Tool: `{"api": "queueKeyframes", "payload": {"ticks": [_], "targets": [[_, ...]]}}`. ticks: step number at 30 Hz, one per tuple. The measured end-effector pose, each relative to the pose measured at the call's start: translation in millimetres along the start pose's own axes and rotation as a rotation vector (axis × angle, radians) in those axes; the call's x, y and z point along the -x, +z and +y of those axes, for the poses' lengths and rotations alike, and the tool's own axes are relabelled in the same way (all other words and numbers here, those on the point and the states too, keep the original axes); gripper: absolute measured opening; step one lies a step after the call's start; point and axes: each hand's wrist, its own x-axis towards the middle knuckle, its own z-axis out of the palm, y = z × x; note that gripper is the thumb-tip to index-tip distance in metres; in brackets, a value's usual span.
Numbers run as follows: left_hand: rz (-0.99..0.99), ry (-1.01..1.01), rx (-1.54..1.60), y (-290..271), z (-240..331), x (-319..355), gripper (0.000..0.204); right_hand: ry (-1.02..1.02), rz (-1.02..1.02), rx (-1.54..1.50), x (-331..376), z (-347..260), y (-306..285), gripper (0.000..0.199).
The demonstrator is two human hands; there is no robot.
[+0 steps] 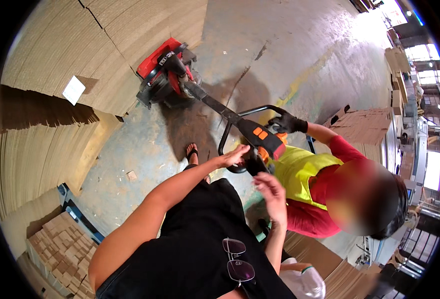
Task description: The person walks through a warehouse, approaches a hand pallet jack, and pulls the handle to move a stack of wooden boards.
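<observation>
A powered pallet truck's tiller slants toward me, ending in a black looped handle with orange buttons. My left hand is at the near side of the handle loop, its fingers stretched toward the control head; part of them is hidden. My right hand is raised just below the control head, fingers loosely apart with nothing in them. Opposite me, a person in a yellow vest and red sleeves has a black-gloved hand on the far side of the handle. A dark shape, perhaps their other glove, lies between my hands.
The truck's red body stands against tall stacks of flat cardboard. More cardboard is piled at left, with small brown blocks at lower left. Another cardboard stack stands behind the person. A white sleeve shows below.
</observation>
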Motion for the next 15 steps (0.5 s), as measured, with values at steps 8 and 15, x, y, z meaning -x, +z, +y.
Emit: {"api": "queueKeyframes", "payload": {"ticks": [8,15], "targets": [[0.237,0.013,-0.918,-6,96,85,0.084,-0.377,0.522,0.425,-111,-52,-25,0.020],[0.620,0.615,-0.814,-99,197,112,0.061,-1.001,0.031,0.931,-247,-174,68,0.047]]}}
